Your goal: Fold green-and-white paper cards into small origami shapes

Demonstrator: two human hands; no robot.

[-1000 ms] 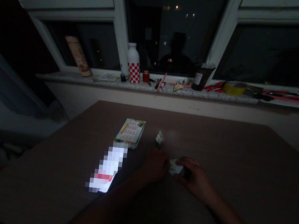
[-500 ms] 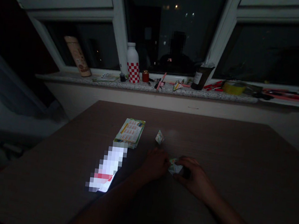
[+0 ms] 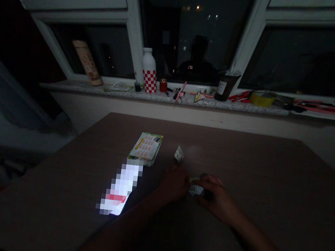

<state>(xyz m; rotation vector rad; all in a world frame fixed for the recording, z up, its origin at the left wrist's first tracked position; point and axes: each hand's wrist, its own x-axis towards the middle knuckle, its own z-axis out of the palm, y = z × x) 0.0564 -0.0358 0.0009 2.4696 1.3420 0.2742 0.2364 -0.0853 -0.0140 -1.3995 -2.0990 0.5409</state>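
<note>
little has changed in the last second. the folded paper [image 3: 195, 190] lies where it did, on the near middle of the table [image 3: 271, 173], between the two hands. the right hand [image 3: 216, 195] has drawn its fingers further over the top of it, so less of the print shows. the left hand [image 3: 174, 184] has stayed curled tight at its left edge. both sets of fingers are narrow and closed on the paper, though in this dimness the exact pinch is hard to tell. so the handling stays on this one piece.

a second small fold [image 3: 179, 154] sits just beyond the left hand, apart from it. further left lie a stack of printed sheets [image 3: 146, 149] and, nearer, a lit phone [image 3: 120, 190]. on the far sill [image 3: 99, 90] stand a checked bottle [image 3: 149, 75], a dark jar [image 3: 225, 85] and a yellow tape roll [image 3: 263, 99]. nothing lies between the hands and the paper.
</note>
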